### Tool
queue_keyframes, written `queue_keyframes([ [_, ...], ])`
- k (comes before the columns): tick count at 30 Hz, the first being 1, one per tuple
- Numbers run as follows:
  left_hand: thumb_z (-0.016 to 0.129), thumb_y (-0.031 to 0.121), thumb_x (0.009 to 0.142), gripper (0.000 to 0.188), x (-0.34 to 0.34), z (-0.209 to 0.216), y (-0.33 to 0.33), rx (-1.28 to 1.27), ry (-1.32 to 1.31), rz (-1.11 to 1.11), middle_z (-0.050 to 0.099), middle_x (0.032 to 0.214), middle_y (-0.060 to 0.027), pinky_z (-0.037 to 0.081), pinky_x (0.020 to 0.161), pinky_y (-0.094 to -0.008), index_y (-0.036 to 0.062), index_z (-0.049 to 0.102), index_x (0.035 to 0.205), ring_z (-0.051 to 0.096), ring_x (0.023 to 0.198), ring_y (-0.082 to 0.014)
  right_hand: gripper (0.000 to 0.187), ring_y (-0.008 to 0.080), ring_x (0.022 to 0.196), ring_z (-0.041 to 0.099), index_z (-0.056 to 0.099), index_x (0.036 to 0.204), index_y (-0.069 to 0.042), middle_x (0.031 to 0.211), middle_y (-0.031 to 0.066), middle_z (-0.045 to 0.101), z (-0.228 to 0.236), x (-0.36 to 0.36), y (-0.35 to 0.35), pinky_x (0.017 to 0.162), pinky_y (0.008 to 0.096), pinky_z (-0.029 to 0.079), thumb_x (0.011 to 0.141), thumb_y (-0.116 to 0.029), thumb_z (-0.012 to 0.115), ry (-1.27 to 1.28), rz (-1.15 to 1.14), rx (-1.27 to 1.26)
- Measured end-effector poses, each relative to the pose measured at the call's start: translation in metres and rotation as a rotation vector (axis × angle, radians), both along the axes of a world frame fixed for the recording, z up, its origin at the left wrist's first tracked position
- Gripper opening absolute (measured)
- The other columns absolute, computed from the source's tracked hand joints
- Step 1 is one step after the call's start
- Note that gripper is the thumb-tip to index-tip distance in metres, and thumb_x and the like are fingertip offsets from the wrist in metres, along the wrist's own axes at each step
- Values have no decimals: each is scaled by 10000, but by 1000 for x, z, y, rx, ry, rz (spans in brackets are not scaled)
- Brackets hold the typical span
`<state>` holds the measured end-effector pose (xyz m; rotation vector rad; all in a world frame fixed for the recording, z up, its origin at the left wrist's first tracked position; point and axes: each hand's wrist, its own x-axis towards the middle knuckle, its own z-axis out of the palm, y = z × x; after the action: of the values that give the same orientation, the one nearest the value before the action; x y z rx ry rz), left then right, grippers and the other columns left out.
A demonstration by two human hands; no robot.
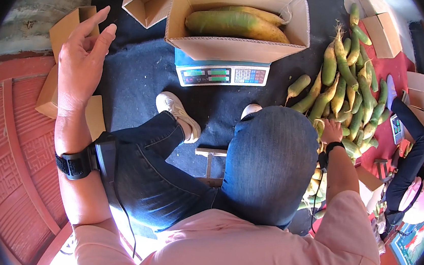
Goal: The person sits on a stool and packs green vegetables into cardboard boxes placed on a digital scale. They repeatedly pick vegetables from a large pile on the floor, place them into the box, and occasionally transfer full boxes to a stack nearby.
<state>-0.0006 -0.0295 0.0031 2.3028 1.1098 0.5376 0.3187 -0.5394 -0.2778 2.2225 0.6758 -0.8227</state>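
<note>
My left hand [84,56] is raised at the left, its fingers and thumb apart and nothing in it. Down in a heap of long green radishes [336,101] at the right, my right hand [330,131] has its fingers curled over a radish; their tips are partly hidden. Ahead of me an open cardboard box [230,48] rests on a digital scale [222,76] with lit displays and a keypad. Two large radishes [237,25] lie side by side inside the box.
Open cardboard boxes [145,1] stand at the far left and beside the red panelled wall [21,150]. At the right, another person's dark sleeve [416,126] and purple glove [391,92] reach near a second scale [396,128]. Below me is a low wooden stool [210,153].
</note>
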Motion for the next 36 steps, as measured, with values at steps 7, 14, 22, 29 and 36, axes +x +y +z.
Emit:
queue_keyframes([
  [7, 637, 251, 877, 372, -6, -5, 3, -9, 21, 33, 645, 732, -59, 465, 692, -241, 118, 613, 1223, 551, 680, -66, 415, 309, 1227, 415, 538, 1205, -226, 1212, 35, 513, -17, -4, -14, 956, 444, 428, 811, -97, 535, -24, 112, 106],
  [14, 634, 181, 881, 339, -4, 1, -3, -2, 20, 13, 657, 920, -78, 476, 683, -234, 107, 617, 1212, 577, 735, -71, 342, 328, 1046, 580, 566, 1161, -184, 1200, 116, 546, 18, 7, 15, 821, 484, 507, 830, -126, 508, 128, -49, 206],
  [22, 636, 109, 873, 358, 28, 21, -30, 6, -55, -178, 598, 1169, -109, 507, 689, -241, 72, 594, 1227, 637, 860, -129, 414, 237, 1091, 579, 512, 1229, -27, 1181, 151, 574, 257, 5, 282, 942, 337, 464, 849, -115, 651, 287, 469, 1563],
  [29, 638, 118, 870, 368, 37, 5, -26, -47, -50, -254, 587, 1154, -132, 528, 714, -271, 55, 581, 1228, 645, 883, -158, 800, 370, 1195, 481, 294, 1367, -27, 1326, 215, 444, 167, -22, 413, 989, 417, 417, 750, -246, 754, 323, 582, 313],
  [36, 636, 110, 874, 362, 27, 2, -14, -131, -96, -219, 611, 1128, -97, 506, 702, -248, 53, 583, 1227, 630, 861, -120, 729, 362, 1075, 539, 402, 1293, -86, 1183, 195, 491, 188, -8, 403, 898, 426, 467, 661, -164, 756, 282, 821, 750],
])
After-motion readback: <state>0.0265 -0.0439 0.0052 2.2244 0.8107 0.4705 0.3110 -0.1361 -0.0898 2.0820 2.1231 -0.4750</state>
